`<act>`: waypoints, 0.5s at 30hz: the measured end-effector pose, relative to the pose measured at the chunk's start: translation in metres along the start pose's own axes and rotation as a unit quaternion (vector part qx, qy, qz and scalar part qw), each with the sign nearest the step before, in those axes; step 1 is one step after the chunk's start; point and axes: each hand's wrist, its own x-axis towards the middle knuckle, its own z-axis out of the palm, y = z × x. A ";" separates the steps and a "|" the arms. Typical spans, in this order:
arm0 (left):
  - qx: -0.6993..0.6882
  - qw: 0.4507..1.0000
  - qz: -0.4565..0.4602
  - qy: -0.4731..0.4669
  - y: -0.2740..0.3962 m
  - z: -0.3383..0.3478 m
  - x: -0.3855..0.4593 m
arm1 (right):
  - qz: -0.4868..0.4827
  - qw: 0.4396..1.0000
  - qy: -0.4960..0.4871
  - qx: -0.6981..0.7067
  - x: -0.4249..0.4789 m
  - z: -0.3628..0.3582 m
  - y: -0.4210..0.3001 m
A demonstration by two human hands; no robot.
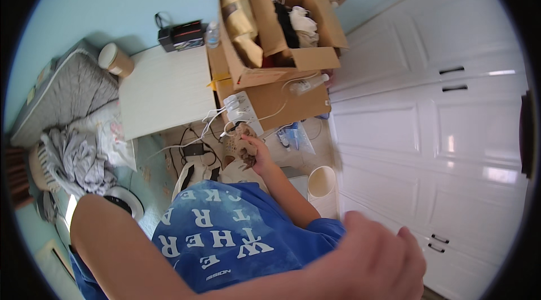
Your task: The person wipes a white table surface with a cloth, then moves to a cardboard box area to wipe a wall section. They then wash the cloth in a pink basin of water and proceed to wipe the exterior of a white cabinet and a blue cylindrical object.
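My right hand [260, 154] is shut on a bunched brown cloth item [246, 148], held in front of my lap. The exact kind of cloth cannot be made out. Just beyond it, a white power strip [249, 112] with plugged-in chargers lies at the edge of a cardboard box. My left arm crosses my blue printed T-shirt [219, 232] from the left. Close to the camera at lower right is my left hand [380, 253], blurred, its fingers bent. Whether that hand holds anything is hidden.
An open carton [253, 76] with clothes and a gold bag stands on a lower cardboard box [291, 105]. Left of it is a white desk [169, 88]. White cabinets [380, 131] line the right side. A bin [321, 181] and loose cables [211, 154] are on the floor.
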 end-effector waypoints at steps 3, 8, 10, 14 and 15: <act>-0.014 1.000 -0.009 0.006 0.000 0.001 -0.002 | 0.013 1.000 -0.005 -0.020 -0.005 0.010 -0.007; -0.035 0.998 -0.025 0.041 -0.001 -0.003 -0.013 | 0.050 0.995 -0.004 -0.089 0.013 0.016 0.006; -0.059 0.996 -0.031 0.055 -0.002 -0.008 -0.020 | 0.074 0.987 0.023 -0.142 0.008 0.035 0.004; -0.127 0.986 -0.076 0.078 -0.014 0.000 -0.051 | 0.062 0.986 -0.019 -0.154 0.021 0.078 0.034; -0.165 0.975 -0.110 0.100 -0.026 0.008 -0.065 | 0.083 0.986 -0.057 -0.134 0.026 0.066 0.031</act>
